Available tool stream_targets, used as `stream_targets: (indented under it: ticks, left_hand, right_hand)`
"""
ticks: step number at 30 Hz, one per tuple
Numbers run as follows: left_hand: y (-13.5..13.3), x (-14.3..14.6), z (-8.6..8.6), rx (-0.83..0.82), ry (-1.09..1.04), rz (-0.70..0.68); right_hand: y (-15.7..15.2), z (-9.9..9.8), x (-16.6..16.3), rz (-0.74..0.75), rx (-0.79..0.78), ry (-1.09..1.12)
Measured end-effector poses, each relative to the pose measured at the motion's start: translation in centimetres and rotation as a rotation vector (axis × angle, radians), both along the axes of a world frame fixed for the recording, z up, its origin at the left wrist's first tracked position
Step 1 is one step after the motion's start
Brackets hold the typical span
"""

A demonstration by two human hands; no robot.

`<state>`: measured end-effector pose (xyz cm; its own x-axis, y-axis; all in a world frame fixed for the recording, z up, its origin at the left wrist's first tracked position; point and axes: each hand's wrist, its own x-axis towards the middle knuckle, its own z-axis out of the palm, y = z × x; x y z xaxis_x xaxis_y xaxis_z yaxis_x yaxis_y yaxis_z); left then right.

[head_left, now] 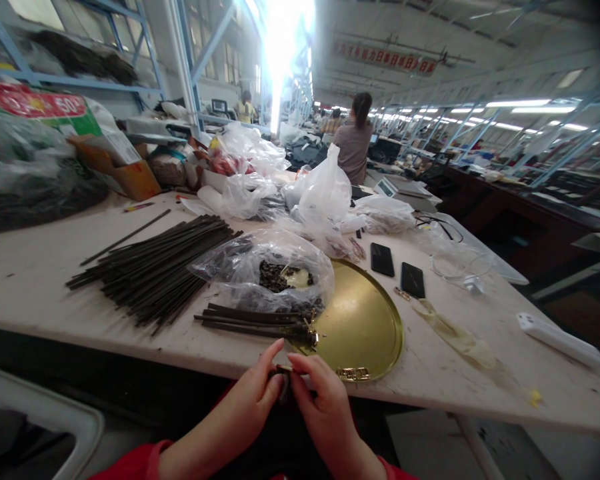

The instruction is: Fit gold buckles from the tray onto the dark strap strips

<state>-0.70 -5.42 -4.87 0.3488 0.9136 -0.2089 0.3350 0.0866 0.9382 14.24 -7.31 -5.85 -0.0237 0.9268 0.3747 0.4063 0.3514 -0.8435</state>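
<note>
My left hand [253, 400] and my right hand [320, 403] meet at the table's near edge, fingers pinched together on a small dark piece [283, 379] held between them. Just beyond them lies a short bundle of dark strips [253, 321] with metal ends, beside a round gold tray [365, 327]. A clear plastic bag [265, 270] of small dark parts rests on the tray's left rim. A small gold clasp [353, 373] sits at the tray's near edge. A large pile of long dark strips [155, 270] spreads out to the left.
Two black phones [397, 269] lie right of the tray, a white power strip [563, 341] at the far right. Several plastic bags [320, 193] and cardboard boxes [125, 170] crowd the table's far side. A person [355, 140] stands at the back, facing away.
</note>
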Motion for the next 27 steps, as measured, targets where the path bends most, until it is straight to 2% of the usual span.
stream_targets:
  ticks: [2,5,9,13,16,18,20,24,27]
  left_hand:
    - [-0.2,-0.1,0.9,0.006,0.004,-0.081]
    - [-0.4,-0.2,2.0,0.024,0.018,-0.187]
    - [0.0,-0.2,2.0,0.052,-0.048,-0.197]
    - [1.3,-0.4,0.6,-0.03,-0.224,-0.098]
    - [2.7,-0.8,-0.1,-0.163,-0.311,-0.031]
    - [3.8,-1.1,-0.1,-0.245,-0.345,-0.003]
    - [4.9,-1.4,0.0,-0.289,-0.359,0.024]
    - [6.8,-1.7,0.4,-0.305,-0.338,0.083]
    - [7.5,-1.9,0.4,-0.319,-0.327,0.108]
  right_hand:
    - [0.2,0.5,0.2,0.045,-0.24,0.247]
    - [0.6,0.9,0.2,0.191,-0.539,0.619]
    - [1.5,0.8,-0.4,0.195,-0.718,0.929]
    - [3.0,0.7,-1.1,0.222,-0.817,0.987]
    - [5.9,1.0,-0.8,0.267,-0.736,0.735]
    - [9.2,1.2,-0.1,0.191,-0.528,0.372]
    - [13.1,1.2,0.7,0.006,-0.279,-0.133]
    - [20.4,-0.1,0.8,-0.022,-0.25,-0.393]
    - [23.2,-1.6,-0.1,0.045,-0.296,-0.546]
